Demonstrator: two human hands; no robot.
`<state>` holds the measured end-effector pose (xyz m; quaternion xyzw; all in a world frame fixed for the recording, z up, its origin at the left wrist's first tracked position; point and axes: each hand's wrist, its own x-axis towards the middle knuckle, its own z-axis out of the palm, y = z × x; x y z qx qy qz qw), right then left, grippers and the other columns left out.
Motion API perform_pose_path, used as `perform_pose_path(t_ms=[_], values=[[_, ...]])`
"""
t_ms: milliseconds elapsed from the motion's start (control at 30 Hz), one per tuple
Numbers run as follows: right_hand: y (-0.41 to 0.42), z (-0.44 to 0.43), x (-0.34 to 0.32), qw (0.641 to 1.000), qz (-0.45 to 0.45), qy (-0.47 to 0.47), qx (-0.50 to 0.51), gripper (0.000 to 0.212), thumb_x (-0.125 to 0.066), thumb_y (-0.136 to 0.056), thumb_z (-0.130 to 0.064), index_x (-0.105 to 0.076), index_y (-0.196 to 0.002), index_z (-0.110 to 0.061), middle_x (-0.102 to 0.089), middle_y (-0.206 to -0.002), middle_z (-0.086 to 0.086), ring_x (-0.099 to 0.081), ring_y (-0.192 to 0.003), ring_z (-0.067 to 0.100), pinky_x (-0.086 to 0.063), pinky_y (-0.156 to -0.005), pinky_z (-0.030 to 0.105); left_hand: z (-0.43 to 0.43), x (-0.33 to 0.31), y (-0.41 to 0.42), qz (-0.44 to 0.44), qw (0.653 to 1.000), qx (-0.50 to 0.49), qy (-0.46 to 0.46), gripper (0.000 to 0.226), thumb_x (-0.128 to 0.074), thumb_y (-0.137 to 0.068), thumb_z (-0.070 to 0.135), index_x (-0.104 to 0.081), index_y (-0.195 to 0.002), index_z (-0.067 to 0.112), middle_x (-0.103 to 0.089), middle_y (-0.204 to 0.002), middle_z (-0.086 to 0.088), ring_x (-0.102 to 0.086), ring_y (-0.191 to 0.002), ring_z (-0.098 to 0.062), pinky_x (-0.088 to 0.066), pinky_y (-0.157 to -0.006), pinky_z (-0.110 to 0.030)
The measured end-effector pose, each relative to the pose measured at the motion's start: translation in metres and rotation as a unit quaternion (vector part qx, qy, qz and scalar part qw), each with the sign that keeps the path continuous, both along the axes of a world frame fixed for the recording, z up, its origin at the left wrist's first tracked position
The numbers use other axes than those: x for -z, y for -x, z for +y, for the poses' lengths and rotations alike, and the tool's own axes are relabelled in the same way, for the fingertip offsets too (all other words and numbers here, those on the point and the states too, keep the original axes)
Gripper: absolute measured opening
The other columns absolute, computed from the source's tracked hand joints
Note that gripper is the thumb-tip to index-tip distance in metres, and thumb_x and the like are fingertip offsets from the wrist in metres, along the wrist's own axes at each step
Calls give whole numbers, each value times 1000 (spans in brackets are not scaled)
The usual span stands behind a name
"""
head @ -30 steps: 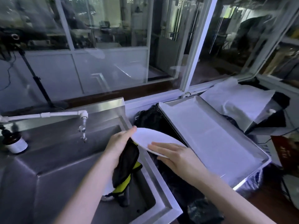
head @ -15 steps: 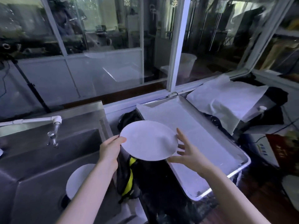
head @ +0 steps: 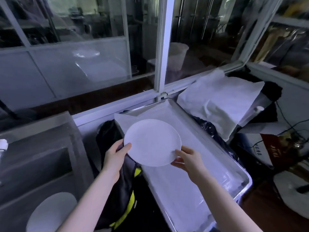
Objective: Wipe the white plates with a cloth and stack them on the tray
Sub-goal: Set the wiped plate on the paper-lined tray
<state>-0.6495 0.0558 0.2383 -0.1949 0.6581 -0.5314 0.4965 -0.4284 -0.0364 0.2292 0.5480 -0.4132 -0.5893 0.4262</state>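
left fingers: thumb (head: 127,146) pressed flat on top of the white plate (head: 152,141) at its 8 o'clock rim; the other fingers go under it and are hidden, so I cannot tell their spread.
left hand (head: 115,157): pinches the rim, with the dark cloth (head: 122,186) caught in the same grip below the plate.
right fingers: one fingertip (head: 179,150) on the rim at 4 o'clock and another digit just under the edge make a light pinch; the rest are loosely curled behind.
right hand (head: 189,159): steadies the plate; looks like the lesser share of the load.
white plate: in the air, face up, slightly tilted, over the tray's near-left edge; no contact with the liner seen.
cloth: dark with yellow-green trim; hangs toward 6 o'clock from the left hand, between sink and tray.
tray (head: 237,173): steel with a white liner sheet; runs from the plate's 12 to 5 o'clock; no plate on it in view.
second plate (head: 50,213): white, down in the sink (head: 41,136) at frame 7 o'clock, well apart.
step: judged as setting the wiped plate down, first of the stack.
do it well: carry it toward 3 o'clock clear of the tray wall, level it, and lower it flat. Slip the under-fingers out last and keep the cloth off the liner.
risk: the thin pinch may slip, and the liner may ruck if the plate slides.
other: crumpled white sheet (head: 217,104) at 2 o'clock, beyond the tray.
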Motion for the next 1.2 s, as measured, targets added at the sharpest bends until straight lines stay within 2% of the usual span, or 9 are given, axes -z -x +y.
perform_pose_path(t_ms=[200, 433, 533, 633, 700, 833, 967, 1067, 1200], values=[[46, -70, 50, 999, 6, -28, 41, 24, -57, -92, 3, -73, -108, -3, -74, -89, 10, -72, -67, 23, -59, -67, 31, -73, 36, 36, -63, 991, 111, -44, 33, -61, -83, -3, -77, -94, 23, -76, -94, 2, -67, -85, -7, -48, -76, -18], [80, -133, 95, 997, 34, -58, 31, 23, -52, -95, 4, -72, -102, -3, -72, -88, 9, -72, -66, 19, -59, -65, 28, -126, 71, 68, -130, 981, 121, -78, 38, -60, -78, -6, -75, -100, 20, -75, -90, 4, -65, -78, -7, -49, -67, -13], [85, -149, 107, 996, 50, -63, 28, 26, -52, -94, 6, -74, -92, -9, -72, -84, 9, -71, -65, 17, -59, -59, 25, -136, 80, 74, -156, 975, 133, -88, 36, -57, -80, -6, -73, -90, 25, -73, -86, 8, -63, -81, -9, -49, -76, -21], [84, -160, 118, 994, 70, -76, 31, 21, -54, -92, 6, -72, -101, 2, -69, -84, 17, -68, -70, 21, -64, -71, 39, -146, 85, 76, -168, 965, 162, -117, 37, -53, -83, -10, -68, -95, 22, -70, -88, 7, -61, -81, -7, -47, -72, -13], [81, -163, 123, 992, 87, -86, 34, 16, -57, -87, 5, -70, -97, 6, -65, -91, 34, -65, -76, 25, -60, -83, 56, -151, 86, 75, -174, 955, 194, -140, 36, -53, -83, -10, -66, -107, 13, -71, -103, -6, -62, -91, -17, -49, -83, -20], [77, -166, 124, 986, 128, -100, 48, 27, -62, -87, 1, -75, -80, -22, -74, -85, 19, -73, -74, 29, -62, -79, 51, -158, 86, 76, -201, 940, 230, -154, 39, -53, -84, -8, -60, -119, 7, -64, -119, -20, -57, -97, -25, -45, -87, -30], [74, -165, 124, 972, 195, -127, 46, 16, -63, -88, -4, -76, -94, -10, -72, -74, 11, -68, -60, 25, -63, -65, 35, -157, 84, 78, -202, 941, 226, -153, 36, -53, -84, -6, -60, -117, 8, -65, -116, -16, -59, -103, -26, -46, -87, -30], [72, -165, 125, 954, 263, -144, 16, 14, -62, -88, -12, -73, -92, -5, -72, -79, 18, -62, -61, 24, -50, -55, 25, -151, 81, 74, -195, 950, 203, -136, 32, -54, -84, -5, -60, -113, 9, -66, -111, -7, -61, -103, -21, -48, -82, -28], [72, -160, 120, 937, 309, -164, -12, 32, -64, -94, -25, -68, -124, -17, -67, -107, 17, -63, -97, 28, -51, -84, 34, -143, 75, 65, -172, 963, 177, -107, 35, -60, -86, 0, -55, -102, 31, -60, -102, 13, -57, -95, -1, -42, -72, -15]])
